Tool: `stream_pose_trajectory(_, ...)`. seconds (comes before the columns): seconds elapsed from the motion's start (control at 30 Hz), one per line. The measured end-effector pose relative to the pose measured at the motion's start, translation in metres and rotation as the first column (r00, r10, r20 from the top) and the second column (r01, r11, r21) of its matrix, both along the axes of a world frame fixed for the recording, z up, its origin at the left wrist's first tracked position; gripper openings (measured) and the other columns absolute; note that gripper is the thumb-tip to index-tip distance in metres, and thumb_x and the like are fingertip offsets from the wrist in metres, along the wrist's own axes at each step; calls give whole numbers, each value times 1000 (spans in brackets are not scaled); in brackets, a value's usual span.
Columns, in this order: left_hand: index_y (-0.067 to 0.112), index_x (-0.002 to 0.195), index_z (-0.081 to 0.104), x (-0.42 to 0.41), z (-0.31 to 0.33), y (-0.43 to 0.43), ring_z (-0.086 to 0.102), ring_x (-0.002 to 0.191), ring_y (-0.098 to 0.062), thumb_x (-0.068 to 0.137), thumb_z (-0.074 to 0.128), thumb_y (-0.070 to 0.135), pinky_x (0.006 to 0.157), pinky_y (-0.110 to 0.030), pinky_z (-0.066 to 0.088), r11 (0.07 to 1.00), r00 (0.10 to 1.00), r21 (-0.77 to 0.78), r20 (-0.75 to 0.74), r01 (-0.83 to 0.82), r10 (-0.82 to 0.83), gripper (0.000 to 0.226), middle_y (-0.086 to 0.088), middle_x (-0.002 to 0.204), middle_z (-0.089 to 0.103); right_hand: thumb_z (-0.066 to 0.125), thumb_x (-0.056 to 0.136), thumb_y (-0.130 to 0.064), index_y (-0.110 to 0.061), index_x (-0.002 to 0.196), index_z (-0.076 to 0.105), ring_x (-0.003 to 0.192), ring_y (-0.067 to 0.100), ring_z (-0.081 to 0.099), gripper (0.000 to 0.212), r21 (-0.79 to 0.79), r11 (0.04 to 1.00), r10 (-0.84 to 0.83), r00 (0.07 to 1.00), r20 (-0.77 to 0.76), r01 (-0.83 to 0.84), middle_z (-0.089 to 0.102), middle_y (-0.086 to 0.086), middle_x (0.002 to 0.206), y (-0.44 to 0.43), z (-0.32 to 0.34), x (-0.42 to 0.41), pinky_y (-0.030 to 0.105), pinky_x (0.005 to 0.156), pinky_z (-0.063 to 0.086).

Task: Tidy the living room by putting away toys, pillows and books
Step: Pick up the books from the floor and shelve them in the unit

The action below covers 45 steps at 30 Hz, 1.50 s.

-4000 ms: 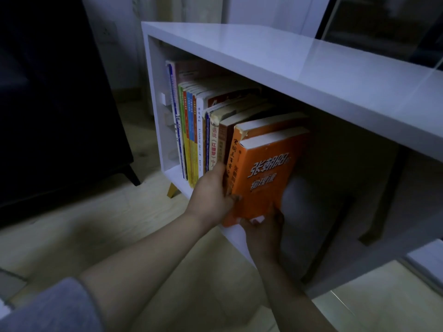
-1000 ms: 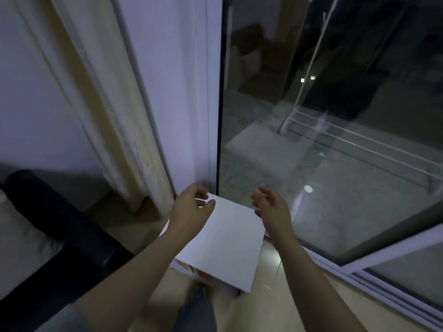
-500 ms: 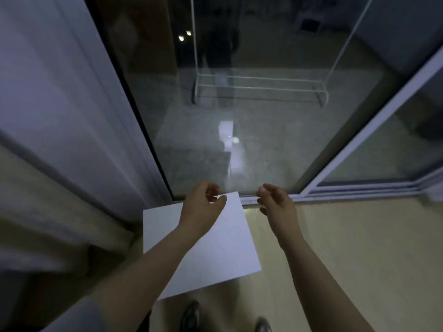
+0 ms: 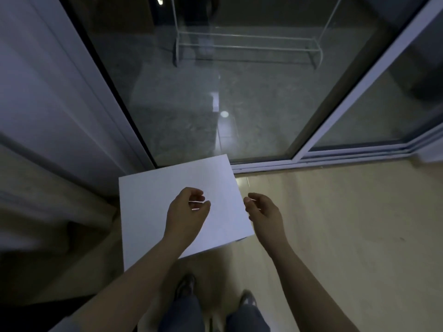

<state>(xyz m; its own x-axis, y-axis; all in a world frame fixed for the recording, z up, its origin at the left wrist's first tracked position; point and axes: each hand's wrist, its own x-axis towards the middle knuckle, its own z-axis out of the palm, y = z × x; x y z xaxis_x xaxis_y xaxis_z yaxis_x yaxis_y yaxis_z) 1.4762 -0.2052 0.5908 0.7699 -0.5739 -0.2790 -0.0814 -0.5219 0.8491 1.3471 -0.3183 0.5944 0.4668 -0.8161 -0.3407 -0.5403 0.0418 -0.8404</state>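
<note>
I look straight down at the white top of the small bookshelf, which stands on the floor by the glass door. My left hand hovers over that top with loosely curled fingers and holds nothing. My right hand hangs just past the shelf's right edge, fingers also loosely curled and empty. The books inside the shelf are hidden under its top.
A sliding glass door with a white frame fills the far side; a drying rack stands outside. A curtain hangs at the left. Pale wood floor spreads to the right. My feet show below.
Four seconds ago both hands pushed an orange book into the shelf. Since then I stood up, the view turned toward the door, and both empty hands dropped lower over the shelf top.
</note>
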Motion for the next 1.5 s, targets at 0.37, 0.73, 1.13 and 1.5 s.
stream_pose_trajectory(0.37,23,105,56,-5,-195,-17,58,84,-1,87,67,19,68,-5,42,994,993,-105,114,-24,36,22,12,99,60,53,95,-34,-20,124,59,97,7,60,32,-175,984,65,986,151,-38,64,-9,109,-19,-188,15,18,84,49)
stream_pose_trajectory(0.73,23,104,60,-60,-262,61,63,88,0,86,68,20,68,-2,47,944,986,-315,163,98,-48,20,17,97,65,61,92,-26,-21,110,67,94,15,67,20,-223,969,3,899,438,105,70,-2,99,64,-279,-54,39,86,57)
stream_pose_trajectory(1.13,13,99,62,-79,-332,156,62,91,-12,84,67,7,82,-27,50,958,990,-286,138,17,24,17,1,96,67,60,92,-25,-18,112,65,94,5,62,22,-308,949,164,938,304,-66,67,-7,102,139,-326,-86,22,80,50)
stream_pose_trajectory(1.5,19,100,58,-70,-389,174,56,87,-1,86,65,10,69,-16,45,982,987,-189,148,-30,59,18,10,94,60,54,95,-25,-21,137,49,107,14,57,42,-312,849,430,901,-61,-427,58,1,124,141,-377,-37,30,90,49)
